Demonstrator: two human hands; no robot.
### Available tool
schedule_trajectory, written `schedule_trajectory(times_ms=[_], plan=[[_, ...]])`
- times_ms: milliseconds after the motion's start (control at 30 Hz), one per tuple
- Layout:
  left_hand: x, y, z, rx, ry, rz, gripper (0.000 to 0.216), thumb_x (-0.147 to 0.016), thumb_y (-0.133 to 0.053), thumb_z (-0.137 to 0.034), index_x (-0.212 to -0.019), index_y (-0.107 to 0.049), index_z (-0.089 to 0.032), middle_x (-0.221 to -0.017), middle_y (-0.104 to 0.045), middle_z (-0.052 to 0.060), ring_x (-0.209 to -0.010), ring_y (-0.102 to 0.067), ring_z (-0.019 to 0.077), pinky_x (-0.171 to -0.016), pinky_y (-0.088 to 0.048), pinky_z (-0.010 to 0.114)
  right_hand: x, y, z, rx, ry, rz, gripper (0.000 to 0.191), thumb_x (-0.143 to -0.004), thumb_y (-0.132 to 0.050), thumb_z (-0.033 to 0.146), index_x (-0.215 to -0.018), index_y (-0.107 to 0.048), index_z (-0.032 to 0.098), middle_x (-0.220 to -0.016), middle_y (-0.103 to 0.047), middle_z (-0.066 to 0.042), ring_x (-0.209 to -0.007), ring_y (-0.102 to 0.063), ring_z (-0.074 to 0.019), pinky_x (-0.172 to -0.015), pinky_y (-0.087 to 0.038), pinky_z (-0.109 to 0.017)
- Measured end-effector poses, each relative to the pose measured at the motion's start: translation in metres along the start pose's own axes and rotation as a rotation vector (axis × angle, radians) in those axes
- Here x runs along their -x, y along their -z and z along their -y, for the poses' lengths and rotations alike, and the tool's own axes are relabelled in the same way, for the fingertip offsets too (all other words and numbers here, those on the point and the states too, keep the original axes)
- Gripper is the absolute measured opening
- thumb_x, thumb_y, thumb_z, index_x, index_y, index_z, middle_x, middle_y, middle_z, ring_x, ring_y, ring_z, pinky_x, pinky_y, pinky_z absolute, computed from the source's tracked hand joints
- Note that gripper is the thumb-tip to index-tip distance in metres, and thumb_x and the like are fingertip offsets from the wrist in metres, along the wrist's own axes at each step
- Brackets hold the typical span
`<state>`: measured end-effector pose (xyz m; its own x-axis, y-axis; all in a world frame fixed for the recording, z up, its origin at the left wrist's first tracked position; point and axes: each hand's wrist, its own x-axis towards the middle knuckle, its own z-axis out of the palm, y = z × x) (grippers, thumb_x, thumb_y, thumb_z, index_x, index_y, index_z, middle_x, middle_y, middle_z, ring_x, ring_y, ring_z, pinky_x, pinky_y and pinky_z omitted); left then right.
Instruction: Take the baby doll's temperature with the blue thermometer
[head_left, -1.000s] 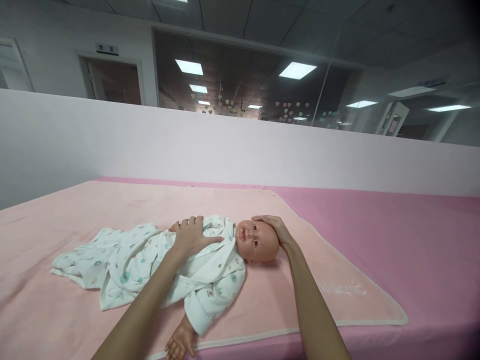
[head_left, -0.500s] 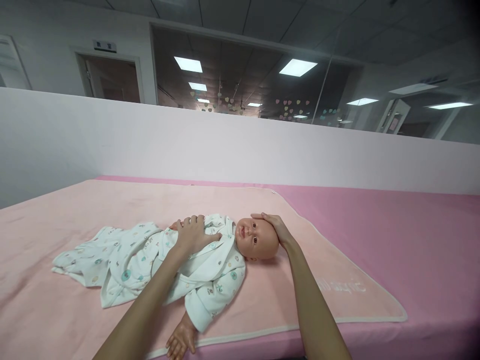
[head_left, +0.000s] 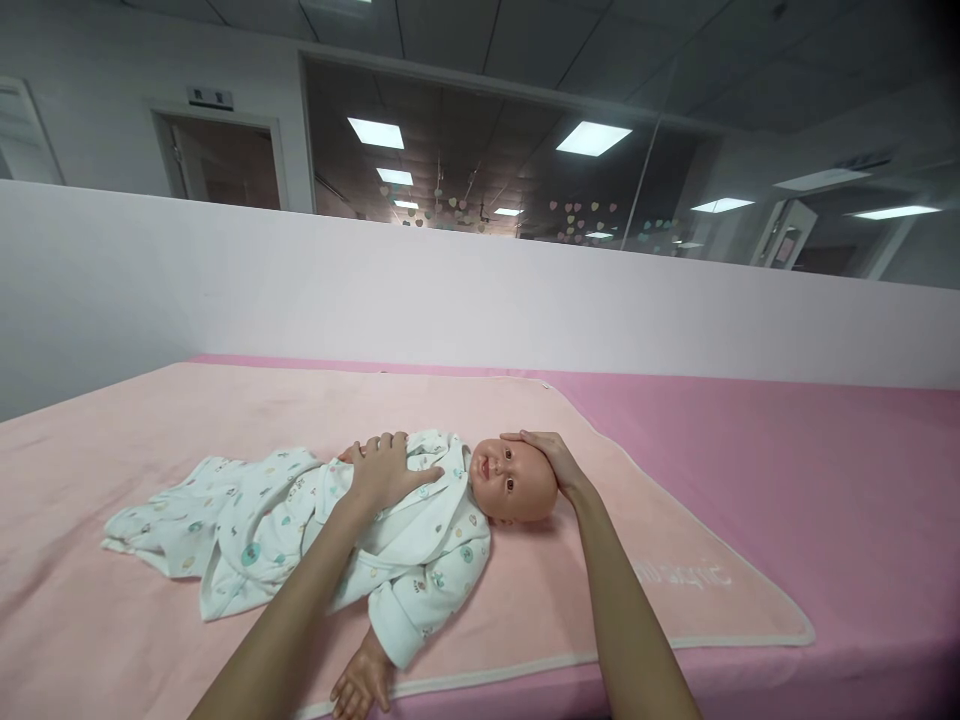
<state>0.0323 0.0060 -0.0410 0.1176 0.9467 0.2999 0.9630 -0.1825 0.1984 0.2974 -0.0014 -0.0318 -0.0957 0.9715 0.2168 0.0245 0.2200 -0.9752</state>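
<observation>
A baby doll (head_left: 502, 485) lies on its back, its head toward the right. It wears a white patterned baby outfit (head_left: 427, 535) whose leg part spreads out to the left. My left hand (head_left: 386, 470) rests on the doll's chest, fingers spread over the cloth and the thumb stretched to the right. Against the top of the bald head lies my right hand (head_left: 551, 460), its palm curved along the head and its fingers extended over the far side. One doll hand (head_left: 364, 680) sticks out of the near sleeve.
Under the doll is a peach blanket (head_left: 562, 610) with a pale border, laid over a pink-covered surface (head_left: 862, 520). A low white partition (head_left: 480, 300) stands along the back. Behind it are a window with heart stickers and a doorway (head_left: 225, 165).
Both hands stay in the same places on the doll. The whole view has shifted very slightly; the doll has not visibly moved.
</observation>
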Motion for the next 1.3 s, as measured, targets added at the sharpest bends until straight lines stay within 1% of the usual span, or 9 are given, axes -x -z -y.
schedule_trajectory(times_ms=[167,367,433,500,600,700,1033,1200,1300], plan=[[-0.0018,-0.0015,0.003,-0.035,-0.031,0.043,0.087,-0.054,-0.036,-0.078,-0.114,-0.043,-0.015,-0.116,-0.049,0.017,-0.108,-0.04,0.0355,-0.09,-0.02,0.049,-0.0008,0.0,-0.0005,0.016,0.031,-0.016,0.034,-0.067,-0.061,0.045,-0.085,-0.069,0.017,-0.1,-0.064,-0.007,-0.102,-0.053,-0.0255,-0.093,-0.037,-0.037],[-0.0018,-0.0017,0.0035,-0.056,-0.066,0.054,0.086,-0.056,-0.035,-0.078,-0.113,-0.044,-0.014,-0.117,-0.048,0.018,-0.109,-0.039,0.0357,-0.09,-0.02,0.051,-0.0072,0.0027,-0.0058,-0.011,0.093,-0.135,0.035,-0.064,-0.064,0.037,-0.097,-0.065,0.023,-0.107,-0.061,-0.005,-0.1,-0.055,-0.0237,-0.09,-0.038,-0.038],[-0.001,-0.0011,0.0026,-0.044,-0.063,0.05,0.087,-0.056,-0.034,-0.079,-0.113,-0.044,-0.014,-0.116,-0.049,0.018,-0.109,-0.039,0.0357,-0.091,-0.019,0.051,-0.0086,0.0029,-0.0074,-0.015,0.143,-0.189,0.035,-0.064,-0.064,0.037,-0.096,-0.065,0.023,-0.107,-0.062,-0.005,-0.097,-0.057,-0.0235,-0.088,-0.04,-0.037],[-0.0005,-0.0005,0.002,-0.029,-0.059,0.046,0.086,-0.057,-0.032,-0.079,-0.112,-0.045,-0.015,-0.116,-0.049,0.017,-0.109,-0.04,0.0355,-0.091,-0.019,0.051,-0.0084,0.0021,-0.0077,-0.001,0.182,-0.22,0.031,-0.065,-0.063,0.04,-0.089,-0.068,0.021,-0.101,-0.064,-0.005,-0.093,-0.058,-0.0236,-0.085,-0.041,-0.036],[-0.0004,-0.0004,0.0021,-0.006,-0.059,0.04,0.083,-0.06,-0.029,-0.078,-0.11,-0.047,-0.015,-0.114,-0.05,0.017,-0.108,-0.04,0.0351,-0.092,-0.019,0.052,-0.0053,0.0001,-0.0056,0.052,0.165,-0.187,0.03,-0.066,-0.06,0.044,-0.074,-0.071,0.017,-0.085,-0.068,-0.007,-0.086,-0.059,-0.024,-0.08,-0.042,-0.034],[-0.0009,-0.0014,0.003,0.02,-0.062,0.024,0.081,-0.063,-0.026,-0.077,-0.109,-0.047,-0.014,-0.112,-0.052,0.017,-0.107,-0.041,0.0345,-0.091,-0.02,0.053,-0.0023,-0.0008,-0.0032,0.072,0.135,-0.167,0.032,-0.066,-0.06,0.045,-0.069,-0.071,0.016,-0.077,-0.069,-0.007,-0.08,-0.06,-0.0235,-0.075,-0.043,-0.033],[-0.0019,-0.0053,0.0047,0.01,-0.081,-0.024,0.068,-0.072,-0.022,-0.07,-0.097,-0.051,-0.014,-0.103,-0.055,0.015,-0.1,-0.046,0.0317,-0.089,-0.023,0.052,-0.0032,0.0004,-0.0028,0.056,0.136,-0.166,0.027,-0.065,-0.061,0.041,-0.067,-0.071,0.016,-0.076,-0.068,-0.008,-0.082,-0.059,-0.0229,-0.076,-0.043,-0.032],[-0.0021,-0.0068,0.0053,-0.018,-0.074,-0.033,0.055,-0.078,-0.025,-0.06,-0.098,-0.05,-0.015,-0.105,-0.055,0.014,-0.101,-0.045,0.0305,-0.09,-0.021,0.052,-0.0026,0.0008,-0.0029,0.066,0.17,-0.142,0.028,-0.066,-0.059,0.042,-0.067,-0.07,0.016,-0.078,-0.068,-0.007,-0.082,-0.059,-0.0232,-0.078,-0.042,-0.033],[-0.0023,-0.0052,0.0054,-0.015,-0.069,-0.012,0.056,-0.076,-0.028,-0.061,-0.1,-0.05,-0.016,-0.106,-0.054,0.014,-0.102,-0.045,0.0307,-0.09,-0.021,0.051,-0.0031,0.0008,-0.003,0.064,0.199,-0.128,0.027,-0.066,-0.059,0.043,-0.067,-0.07,0.018,-0.08,-0.068,-0.006,-0.084,-0.059,-0.0237,-0.081,-0.042,-0.035]])
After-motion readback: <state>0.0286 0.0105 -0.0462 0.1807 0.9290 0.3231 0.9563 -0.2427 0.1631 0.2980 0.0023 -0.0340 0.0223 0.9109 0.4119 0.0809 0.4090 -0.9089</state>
